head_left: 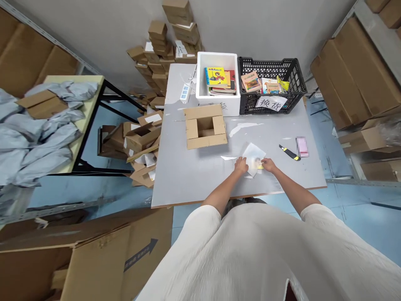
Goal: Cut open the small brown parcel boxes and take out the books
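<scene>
A white, partly see-through wrapper (253, 151) lies near the table's front edge, with a small yellow-edged item with a picture (258, 163) showing in or on it. My left hand (241, 166) grips the wrapper's left edge with bent fingers. On the opposite side, my right hand (268, 164) pinches the right edge, beside the yellow part. Whether it holds the wrapper, the item or both is too small to tell. An open cardboard box (206, 126) sits behind and to the left. A black and yellow utility knife (290, 152) lies to the right.
At the table's back stand a white foam box (218, 101) with books and a black crate (296, 85) with more books. A pink object (302, 147) lies right of the knife. Cardboard boxes (142, 136) pile up left of the table. Grey parcels (37, 129) cover a side table.
</scene>
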Demonstrator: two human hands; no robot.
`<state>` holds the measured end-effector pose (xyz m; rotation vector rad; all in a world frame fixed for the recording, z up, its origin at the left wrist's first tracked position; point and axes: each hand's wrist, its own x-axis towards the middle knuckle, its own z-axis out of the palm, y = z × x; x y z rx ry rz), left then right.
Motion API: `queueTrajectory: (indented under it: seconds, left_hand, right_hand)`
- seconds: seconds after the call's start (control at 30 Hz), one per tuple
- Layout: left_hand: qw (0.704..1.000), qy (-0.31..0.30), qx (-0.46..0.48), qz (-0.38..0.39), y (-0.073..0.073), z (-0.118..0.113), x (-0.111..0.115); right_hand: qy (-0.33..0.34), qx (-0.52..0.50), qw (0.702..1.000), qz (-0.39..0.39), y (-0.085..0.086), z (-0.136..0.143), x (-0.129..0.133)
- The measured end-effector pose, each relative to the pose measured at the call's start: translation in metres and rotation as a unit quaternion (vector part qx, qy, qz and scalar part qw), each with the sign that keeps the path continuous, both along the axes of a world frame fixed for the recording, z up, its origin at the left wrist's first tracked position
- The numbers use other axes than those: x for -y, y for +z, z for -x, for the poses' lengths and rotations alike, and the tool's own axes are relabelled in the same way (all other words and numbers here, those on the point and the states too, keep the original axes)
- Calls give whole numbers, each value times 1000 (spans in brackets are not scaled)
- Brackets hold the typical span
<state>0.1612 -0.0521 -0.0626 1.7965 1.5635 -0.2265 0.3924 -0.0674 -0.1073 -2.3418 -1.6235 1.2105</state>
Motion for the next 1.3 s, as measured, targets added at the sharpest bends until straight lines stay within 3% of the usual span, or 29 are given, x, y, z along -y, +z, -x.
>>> queueTrajectory:
  seconds: [0.13, 0.33, 0.47, 0.6, 0.7, 0.83, 0.97, 1.07, 1.17, 1.3]
  left_hand:
    - [1000, 17, -16, -5, -7, 7, 5]
    - [997, 41, -66, -20, -9, 28, 26]
    - [995, -47, -20, -88, -9, 37, 38]
    - [992, -89, 12, -86, -7, 41, 43]
    - [989, -105, 25, -99, -6, 46, 44]
    - [979, -136, 59, -139, -6, 54, 45]
    - [974, -186, 58, -114, -10, 60, 41]
    - [979, -182, 28, -84, -15, 62, 37]
    - [987, -151, 3, -57, -20, 63, 35]
    - [989, -141, -3, -36, -21, 65, 34]
  right_hand:
    - [38, 18, 999, -2, -7, 6, 6]
    - [78, 70, 994, -14, -3, 26, 11]
    - [103, 51, 993, -15, 0, 44, 11]
    - [96, -9, 995, -22, -2, 68, 9]
    - [70, -118, 990, -37, -5, 90, 6]
    - [-14, -298, 954, -40, -6, 113, 2]
    - [-109, -360, 926, 14, -2, 113, -2]
    - [-129, -284, 950, 10, 3, 97, -4]
    - [-126, -122, 984, -28, 7, 77, -5]
    - [-118, 53, 991, -18, 5, 59, -1]
